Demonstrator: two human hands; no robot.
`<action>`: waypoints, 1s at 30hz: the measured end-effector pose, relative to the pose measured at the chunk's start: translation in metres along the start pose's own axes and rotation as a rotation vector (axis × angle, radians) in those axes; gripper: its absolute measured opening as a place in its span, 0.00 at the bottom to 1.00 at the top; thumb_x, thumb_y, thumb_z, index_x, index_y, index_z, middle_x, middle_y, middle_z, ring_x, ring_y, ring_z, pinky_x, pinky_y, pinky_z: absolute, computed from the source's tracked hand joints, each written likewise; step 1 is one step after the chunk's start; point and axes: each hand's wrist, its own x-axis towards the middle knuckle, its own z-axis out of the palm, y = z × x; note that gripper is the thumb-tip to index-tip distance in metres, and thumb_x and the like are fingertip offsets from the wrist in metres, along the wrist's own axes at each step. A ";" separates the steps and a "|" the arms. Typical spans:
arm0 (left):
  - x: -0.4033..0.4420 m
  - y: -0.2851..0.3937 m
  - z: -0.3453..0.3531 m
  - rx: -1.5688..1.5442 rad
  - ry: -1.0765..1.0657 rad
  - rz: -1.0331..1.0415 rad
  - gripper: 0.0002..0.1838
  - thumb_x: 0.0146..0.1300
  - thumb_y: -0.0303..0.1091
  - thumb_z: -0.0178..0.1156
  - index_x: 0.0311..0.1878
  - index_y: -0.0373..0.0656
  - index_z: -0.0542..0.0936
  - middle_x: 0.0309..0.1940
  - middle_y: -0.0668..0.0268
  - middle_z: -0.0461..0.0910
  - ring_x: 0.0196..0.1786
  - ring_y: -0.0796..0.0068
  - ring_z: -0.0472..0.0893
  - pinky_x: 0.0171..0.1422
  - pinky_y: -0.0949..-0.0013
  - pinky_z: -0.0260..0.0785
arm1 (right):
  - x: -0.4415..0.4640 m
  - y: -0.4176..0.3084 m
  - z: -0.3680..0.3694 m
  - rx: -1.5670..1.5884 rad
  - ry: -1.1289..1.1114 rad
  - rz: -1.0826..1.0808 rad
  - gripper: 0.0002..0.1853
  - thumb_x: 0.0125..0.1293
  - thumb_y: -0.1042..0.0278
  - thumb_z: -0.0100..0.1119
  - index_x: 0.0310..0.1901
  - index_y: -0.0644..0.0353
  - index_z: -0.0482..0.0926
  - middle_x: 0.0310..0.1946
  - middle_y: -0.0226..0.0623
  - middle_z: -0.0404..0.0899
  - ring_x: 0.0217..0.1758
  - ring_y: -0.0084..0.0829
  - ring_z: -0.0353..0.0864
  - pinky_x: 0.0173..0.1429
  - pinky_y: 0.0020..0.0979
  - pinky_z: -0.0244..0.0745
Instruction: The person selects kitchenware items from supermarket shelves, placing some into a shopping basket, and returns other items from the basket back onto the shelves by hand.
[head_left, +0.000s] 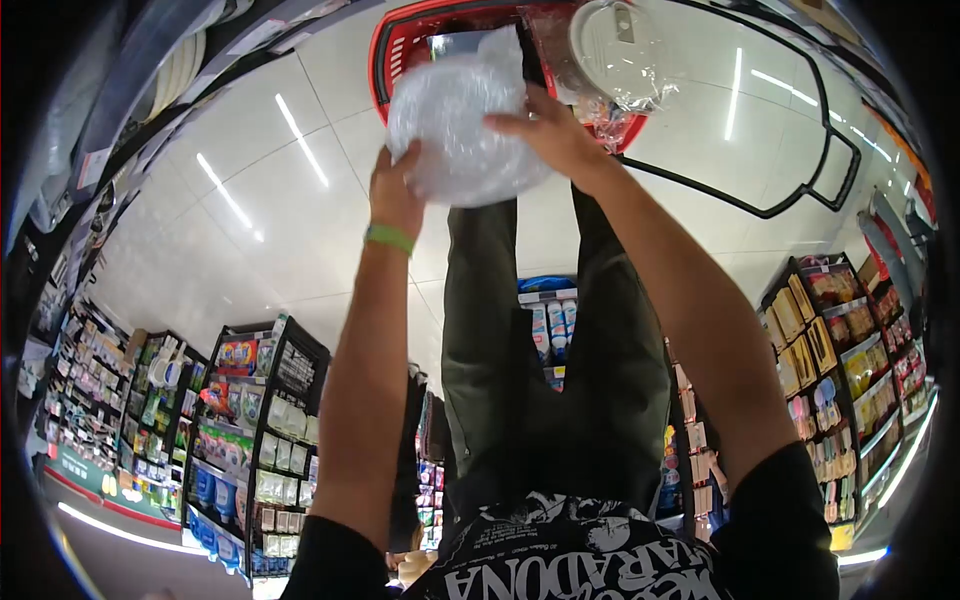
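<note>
A round, plate-like item in clear bubble wrap (465,135) is held between both my hands, over the near left side of a red shopping basket (380,62). My left hand (398,190), with a green band at the wrist, grips its lower left edge. My right hand (555,135) holds its right side, with the thumb over the top face. Behind the wrapped item, part of a dark package shows in the basket. At the basket's right, a white round item in clear plastic (622,60) lies with a small label on it.
A long black handle (735,203) extends from the basket across the pale tiled floor (300,230). Shelves of packaged goods (240,430) stand at the lower left, and more shelves (850,370) at the right. Stacked plates (178,75) show at the upper left.
</note>
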 end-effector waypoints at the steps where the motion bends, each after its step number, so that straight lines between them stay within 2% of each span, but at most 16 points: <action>1: 0.018 0.015 0.005 -0.054 0.068 -0.090 0.29 0.66 0.35 0.57 0.70 0.42 0.63 0.62 0.59 0.70 0.64 0.61 0.71 0.62 0.56 0.69 | 0.019 0.003 0.000 -0.071 0.043 -0.027 0.40 0.52 0.45 0.70 0.58 0.69 0.70 0.48 0.50 0.80 0.51 0.39 0.79 0.57 0.36 0.71; 2: 0.037 0.027 0.011 -0.109 0.134 -0.179 0.31 0.65 0.36 0.58 0.70 0.42 0.63 0.63 0.59 0.69 0.64 0.60 0.71 0.61 0.54 0.69 | 0.036 0.005 -0.001 -0.142 0.088 -0.055 0.41 0.52 0.44 0.69 0.59 0.69 0.70 0.49 0.51 0.79 0.52 0.41 0.79 0.59 0.36 0.70; 5: 0.095 0.031 0.017 0.100 0.169 -0.084 0.36 0.63 0.41 0.60 0.71 0.41 0.61 0.65 0.57 0.67 0.64 0.59 0.71 0.60 0.51 0.69 | 0.076 0.005 0.001 -0.080 0.119 -0.072 0.40 0.54 0.46 0.66 0.61 0.68 0.69 0.52 0.55 0.77 0.56 0.47 0.78 0.63 0.38 0.69; 8: 0.127 0.032 0.030 0.329 0.165 0.119 0.39 0.60 0.43 0.62 0.72 0.39 0.60 0.66 0.53 0.66 0.64 0.58 0.71 0.63 0.57 0.67 | 0.094 0.002 0.007 0.111 0.098 0.047 0.35 0.57 0.51 0.67 0.62 0.62 0.70 0.50 0.42 0.79 0.53 0.34 0.79 0.58 0.32 0.71; 10: 0.133 0.029 0.037 0.415 0.139 0.261 0.40 0.57 0.42 0.64 0.70 0.34 0.62 0.66 0.45 0.64 0.64 0.54 0.72 0.66 0.63 0.66 | 0.107 0.015 0.005 -0.065 0.130 0.004 0.36 0.59 0.52 0.65 0.65 0.60 0.65 0.55 0.47 0.75 0.58 0.37 0.76 0.62 0.37 0.69; 12: 0.121 0.028 0.038 0.538 0.071 0.184 0.40 0.61 0.44 0.61 0.72 0.36 0.59 0.69 0.44 0.60 0.69 0.51 0.65 0.71 0.60 0.60 | 0.126 0.040 0.004 -0.328 0.220 -0.033 0.40 0.61 0.54 0.64 0.72 0.54 0.57 0.64 0.54 0.68 0.67 0.42 0.70 0.67 0.45 0.65; 14: 0.119 0.010 0.030 0.662 0.071 0.234 0.39 0.62 0.44 0.59 0.73 0.37 0.58 0.70 0.43 0.59 0.72 0.49 0.61 0.74 0.60 0.56 | 0.118 0.037 0.002 -0.381 0.220 -0.023 0.36 0.59 0.51 0.64 0.65 0.61 0.65 0.55 0.49 0.75 0.58 0.38 0.77 0.62 0.38 0.69; 15: 0.123 -0.006 0.021 0.771 0.085 0.308 0.39 0.63 0.43 0.61 0.74 0.40 0.58 0.69 0.52 0.65 0.65 0.63 0.70 0.62 0.67 0.68 | 0.113 0.033 0.000 -0.409 0.222 -0.023 0.35 0.59 0.49 0.64 0.62 0.65 0.69 0.50 0.47 0.79 0.53 0.37 0.80 0.60 0.34 0.71; 18: 0.097 -0.016 0.016 0.704 0.084 0.209 0.38 0.64 0.41 0.59 0.74 0.42 0.56 0.69 0.53 0.64 0.67 0.60 0.69 0.58 0.63 0.72 | 0.091 0.030 -0.005 -0.362 0.254 0.082 0.38 0.57 0.49 0.63 0.64 0.66 0.67 0.56 0.58 0.76 0.60 0.51 0.76 0.65 0.40 0.68; 19: 0.091 -0.023 0.011 0.678 0.086 0.193 0.38 0.64 0.40 0.58 0.75 0.43 0.56 0.69 0.52 0.64 0.66 0.59 0.70 0.57 0.62 0.73 | 0.083 0.036 -0.005 -0.397 0.318 -0.020 0.33 0.59 0.51 0.60 0.62 0.64 0.69 0.56 0.56 0.76 0.59 0.53 0.76 0.63 0.43 0.69; 22: 0.074 -0.050 -0.006 0.642 0.115 0.152 0.35 0.65 0.38 0.56 0.74 0.43 0.57 0.67 0.52 0.66 0.62 0.57 0.74 0.51 0.58 0.76 | 0.045 0.051 -0.014 -0.392 0.372 -0.150 0.27 0.62 0.53 0.56 0.57 0.64 0.71 0.50 0.53 0.80 0.55 0.51 0.79 0.59 0.44 0.72; 24: 0.066 -0.067 -0.015 0.670 0.169 0.143 0.32 0.65 0.36 0.55 0.71 0.43 0.60 0.64 0.53 0.70 0.56 0.57 0.78 0.46 0.58 0.78 | 0.010 0.049 -0.023 -0.472 0.356 -0.168 0.20 0.65 0.57 0.56 0.51 0.65 0.75 0.42 0.48 0.82 0.47 0.40 0.82 0.51 0.38 0.75; 27: 0.026 -0.047 0.001 0.380 0.093 -0.215 0.23 0.66 0.34 0.54 0.63 0.42 0.69 0.54 0.55 0.77 0.47 0.63 0.83 0.43 0.64 0.77 | -0.034 0.084 -0.045 -0.424 0.231 -0.146 0.15 0.66 0.60 0.56 0.42 0.65 0.79 0.33 0.45 0.83 0.36 0.35 0.85 0.42 0.34 0.76; 28: 0.013 -0.048 0.002 0.390 0.089 -0.228 0.20 0.66 0.34 0.53 0.61 0.41 0.70 0.50 0.56 0.79 0.43 0.64 0.83 0.41 0.65 0.77 | -0.057 0.082 -0.049 -0.472 0.268 -0.088 0.15 0.66 0.59 0.55 0.41 0.64 0.79 0.28 0.41 0.82 0.30 0.33 0.84 0.38 0.32 0.76; 29: -0.001 -0.049 0.004 0.399 0.082 -0.241 0.18 0.67 0.34 0.53 0.58 0.41 0.72 0.47 0.58 0.80 0.40 0.65 0.83 0.39 0.66 0.77 | -0.083 0.079 -0.057 -0.407 0.240 0.024 0.16 0.65 0.58 0.53 0.40 0.65 0.78 0.36 0.50 0.82 0.43 0.52 0.82 0.46 0.44 0.75; 30: -0.014 -0.051 0.011 0.410 0.072 -0.249 0.16 0.67 0.35 0.53 0.55 0.41 0.74 0.43 0.59 0.82 0.37 0.66 0.84 0.38 0.67 0.76 | -0.103 0.100 -0.068 -0.372 0.261 0.064 0.16 0.64 0.57 0.54 0.40 0.63 0.79 0.35 0.50 0.82 0.43 0.51 0.82 0.46 0.43 0.75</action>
